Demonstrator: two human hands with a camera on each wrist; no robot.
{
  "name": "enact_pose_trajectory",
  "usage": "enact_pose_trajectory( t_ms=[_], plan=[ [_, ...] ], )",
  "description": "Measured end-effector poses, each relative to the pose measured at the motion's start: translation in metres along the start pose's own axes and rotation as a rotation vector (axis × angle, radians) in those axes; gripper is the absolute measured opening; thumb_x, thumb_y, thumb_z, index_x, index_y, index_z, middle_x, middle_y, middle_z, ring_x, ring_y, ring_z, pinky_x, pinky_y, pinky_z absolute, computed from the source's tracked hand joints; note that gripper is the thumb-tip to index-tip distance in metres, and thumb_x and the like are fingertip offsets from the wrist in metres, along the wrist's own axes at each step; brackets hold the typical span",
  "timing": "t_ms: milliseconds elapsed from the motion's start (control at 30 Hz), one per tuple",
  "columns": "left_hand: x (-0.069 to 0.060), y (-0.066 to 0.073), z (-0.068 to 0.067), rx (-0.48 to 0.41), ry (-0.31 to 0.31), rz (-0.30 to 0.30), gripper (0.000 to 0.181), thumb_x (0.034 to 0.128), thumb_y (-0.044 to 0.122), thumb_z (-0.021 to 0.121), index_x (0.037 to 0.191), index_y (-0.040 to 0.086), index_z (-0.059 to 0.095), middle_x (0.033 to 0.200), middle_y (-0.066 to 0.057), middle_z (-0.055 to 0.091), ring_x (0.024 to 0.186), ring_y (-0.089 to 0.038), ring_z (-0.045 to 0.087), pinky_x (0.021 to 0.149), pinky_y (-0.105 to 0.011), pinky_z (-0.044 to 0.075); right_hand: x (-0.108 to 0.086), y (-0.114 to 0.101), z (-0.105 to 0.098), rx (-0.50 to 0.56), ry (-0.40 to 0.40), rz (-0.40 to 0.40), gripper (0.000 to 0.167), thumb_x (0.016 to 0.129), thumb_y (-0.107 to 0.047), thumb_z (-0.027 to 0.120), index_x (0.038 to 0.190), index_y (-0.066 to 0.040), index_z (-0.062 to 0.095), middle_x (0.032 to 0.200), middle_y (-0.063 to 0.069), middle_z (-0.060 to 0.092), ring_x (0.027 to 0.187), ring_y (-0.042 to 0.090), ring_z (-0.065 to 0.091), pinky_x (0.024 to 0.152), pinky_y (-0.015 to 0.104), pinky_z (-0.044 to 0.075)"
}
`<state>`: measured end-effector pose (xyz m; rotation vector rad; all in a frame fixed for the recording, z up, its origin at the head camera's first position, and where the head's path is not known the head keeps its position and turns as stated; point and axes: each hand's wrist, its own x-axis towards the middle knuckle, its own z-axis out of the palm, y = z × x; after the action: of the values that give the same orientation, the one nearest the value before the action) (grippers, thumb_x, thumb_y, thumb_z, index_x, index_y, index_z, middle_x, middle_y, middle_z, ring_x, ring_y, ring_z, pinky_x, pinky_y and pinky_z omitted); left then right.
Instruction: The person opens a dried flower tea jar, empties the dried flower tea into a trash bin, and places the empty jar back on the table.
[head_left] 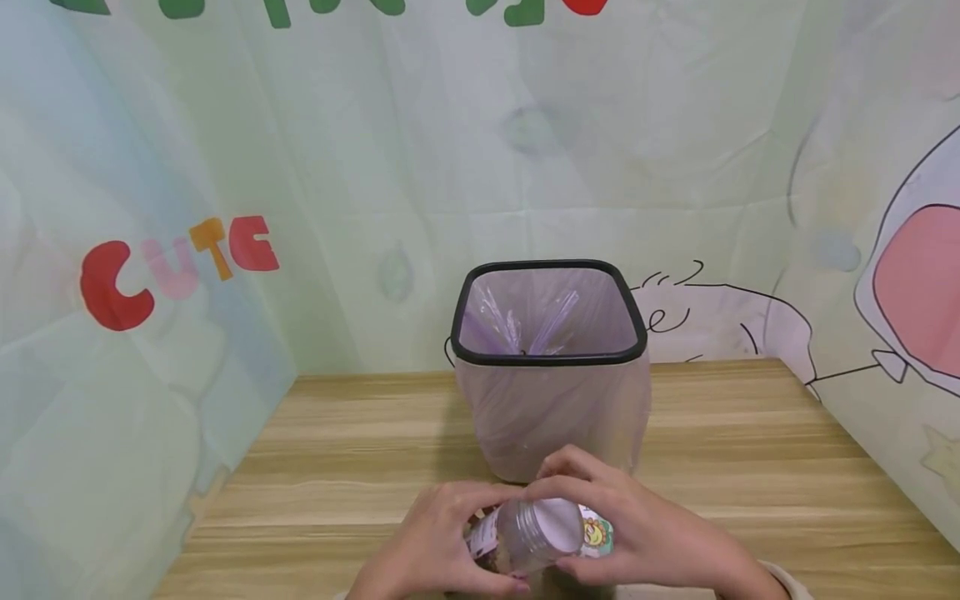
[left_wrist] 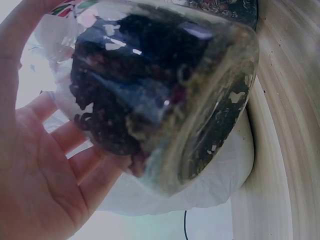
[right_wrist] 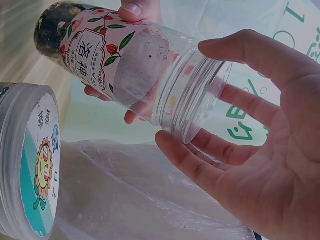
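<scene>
A clear jar [head_left: 517,537] with a pink flowered label is held tilted in front of the bin. Dark dried bits lie at its base end, as the left wrist view shows of the jar [left_wrist: 145,100]. My left hand [head_left: 438,542] grips the jar's body. My right hand [head_left: 637,525] spans the threaded mouth end [right_wrist: 192,95], thumb and fingertips on opposite sides of it. Whether a clear cap covers that end, I cannot tell. Close by stands a second jar, its lid [head_left: 597,533] printed with a smiling sunflower.
A waste bin [head_left: 551,417] with a black rim and a thin purplish liner stands behind the hands on the wood-grain table [head_left: 337,450]. A printed cloth backdrop [head_left: 360,167] surrounds the table at the back and sides.
</scene>
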<state>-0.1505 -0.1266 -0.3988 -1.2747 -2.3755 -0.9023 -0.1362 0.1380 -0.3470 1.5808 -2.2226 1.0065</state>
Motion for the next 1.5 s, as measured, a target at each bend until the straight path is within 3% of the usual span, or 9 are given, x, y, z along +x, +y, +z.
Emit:
enact_pose_trajectory(
  t_ms=[200, 867, 1000, 1200, 1500],
  plan=[
    [-0.0009, 0.0011, -0.0002, -0.018, -0.005, -0.048, 0.067, 0.0661, 0.06, 0.086, 0.125, 0.035, 0.065, 0.106, 0.024, 0.065, 0.088, 0.009, 0.058, 0.07, -0.02, 0.052, -0.0008, 0.002, -0.0004, -0.019, -0.004, -0.048, 0.064, 0.077, -0.008, 0.08, 0.134, -0.023, 0.056, 0.13, 0.0, 0.045, 0.111, 0.014, 0.052, 0.082, 0.024, 0.052],
    [-0.0018, -0.001, 0.0001, 0.02, -0.003, -0.021, 0.068, 0.0658, 0.06, 0.086, 0.123, 0.028, 0.067, 0.108, 0.02, 0.067, 0.088, 0.009, 0.058, 0.069, -0.013, 0.049, -0.0007, 0.0009, 0.0002, 0.01, -0.02, -0.119, 0.066, 0.074, 0.003, 0.077, 0.131, -0.022, 0.057, 0.134, 0.007, 0.044, 0.117, 0.019, 0.05, 0.087, 0.025, 0.051],
    [-0.0023, -0.0007, -0.0006, 0.01, -0.005, -0.034, 0.068, 0.0655, 0.06, 0.086, 0.123, 0.03, 0.067, 0.109, 0.021, 0.067, 0.09, 0.008, 0.059, 0.071, -0.016, 0.051, -0.0006, 0.0, 0.0002, 0.021, -0.028, -0.1, 0.064, 0.077, -0.002, 0.079, 0.133, -0.022, 0.056, 0.138, 0.006, 0.042, 0.12, 0.02, 0.049, 0.087, 0.027, 0.052],
    [-0.0036, -0.0003, -0.0005, -0.003, 0.001, -0.034, 0.067, 0.0661, 0.059, 0.086, 0.124, 0.031, 0.066, 0.108, 0.022, 0.067, 0.093, 0.008, 0.06, 0.075, -0.021, 0.053, -0.0016, -0.0063, 0.0013, -0.01, -0.036, 0.021, 0.062, 0.088, -0.033, 0.078, 0.142, -0.023, 0.05, 0.145, -0.001, 0.037, 0.127, 0.017, 0.044, 0.093, 0.031, 0.05],
    [-0.003, 0.0007, -0.0013, 0.004, 0.002, -0.034, 0.069, 0.0655, 0.059, 0.086, 0.125, 0.032, 0.066, 0.105, 0.023, 0.066, 0.089, 0.009, 0.058, 0.072, -0.016, 0.051, 0.0006, -0.005, 0.0031, 0.0, -0.003, 0.051, 0.055, 0.089, -0.029, 0.077, 0.137, -0.02, 0.052, 0.127, -0.007, 0.048, 0.109, 0.007, 0.052, 0.083, 0.022, 0.051]
  ],
)
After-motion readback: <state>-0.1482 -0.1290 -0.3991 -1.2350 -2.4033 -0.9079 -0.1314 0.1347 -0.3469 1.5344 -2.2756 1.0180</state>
